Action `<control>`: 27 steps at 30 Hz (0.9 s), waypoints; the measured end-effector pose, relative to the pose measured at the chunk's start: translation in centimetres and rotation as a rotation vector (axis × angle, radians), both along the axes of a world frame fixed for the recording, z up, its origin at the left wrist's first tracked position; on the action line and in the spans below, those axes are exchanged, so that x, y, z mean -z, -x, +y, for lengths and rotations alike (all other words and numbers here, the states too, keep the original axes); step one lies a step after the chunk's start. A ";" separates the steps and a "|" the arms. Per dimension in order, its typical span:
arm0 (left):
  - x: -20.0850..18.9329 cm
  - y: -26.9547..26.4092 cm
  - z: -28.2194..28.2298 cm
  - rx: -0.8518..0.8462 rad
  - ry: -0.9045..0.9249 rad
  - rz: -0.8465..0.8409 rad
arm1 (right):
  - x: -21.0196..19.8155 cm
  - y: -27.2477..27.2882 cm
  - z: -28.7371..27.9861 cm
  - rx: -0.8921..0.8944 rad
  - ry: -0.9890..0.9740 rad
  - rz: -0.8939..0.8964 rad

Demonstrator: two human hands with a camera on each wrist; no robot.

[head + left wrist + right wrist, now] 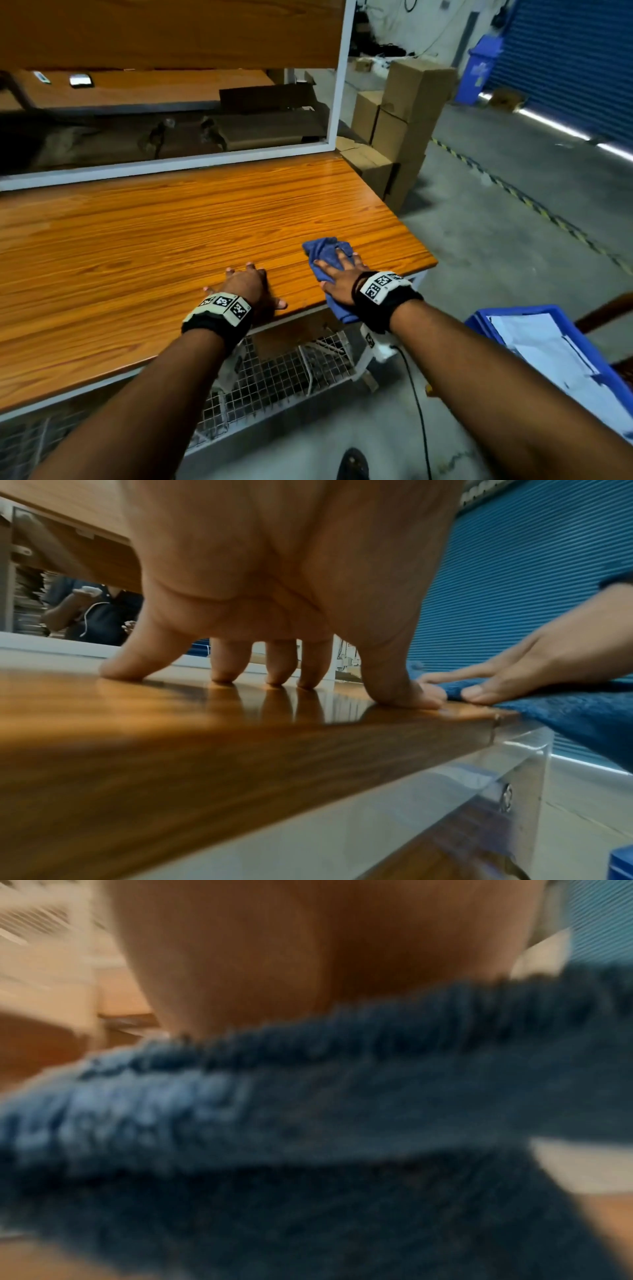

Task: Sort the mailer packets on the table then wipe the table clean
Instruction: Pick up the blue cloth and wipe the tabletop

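Our right hand presses flat, fingers spread, on the blue cloth; beside it, our left hand rests fingertips splayed on the table.

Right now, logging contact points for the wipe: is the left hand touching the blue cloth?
Apart. The head view shows bare table between the left hand and the blue cloth.

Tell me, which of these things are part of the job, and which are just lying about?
In the job:
cloth, pressed flat by the right hand
table, with the left hand resting on its fingertips
crate holding white packets

Lying about:
boxes
bin
shutter
cable
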State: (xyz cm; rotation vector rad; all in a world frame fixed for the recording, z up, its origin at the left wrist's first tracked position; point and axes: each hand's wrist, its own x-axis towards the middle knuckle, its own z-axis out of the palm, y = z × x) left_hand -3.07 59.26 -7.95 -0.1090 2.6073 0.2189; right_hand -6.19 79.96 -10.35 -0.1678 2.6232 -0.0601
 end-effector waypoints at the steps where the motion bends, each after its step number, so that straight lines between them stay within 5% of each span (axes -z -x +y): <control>1: 0.0 0.0 0.0 -0.001 0.002 0.001 | -0.3 0.2 1.4 0.061 -0.001 -0.003; 5: 0.6 0.1 0.0 0.007 0.013 0.011 | -0.2 1.1 3.1 0.197 -0.004 0.005; 13: 0.6 -1.2 -3.0 0.177 0.018 0.085 | 0.2 -3.2 -5.5 -0.147 0.068 -0.013; 17: 0.0 -2.1 -2.8 0.136 0.021 0.110 | 1.0 -2.6 -0.7 -0.214 -0.008 0.001; 22: 0.0 -1.3 -1.1 -0.010 -0.127 0.129 | 2.0 1.9 10.2 0.115 -0.070 0.031; 27: -0.3 0.1 6.5 -0.033 -0.176 0.170 | 0.0 -0.7 9.5 0.049 -0.008 0.024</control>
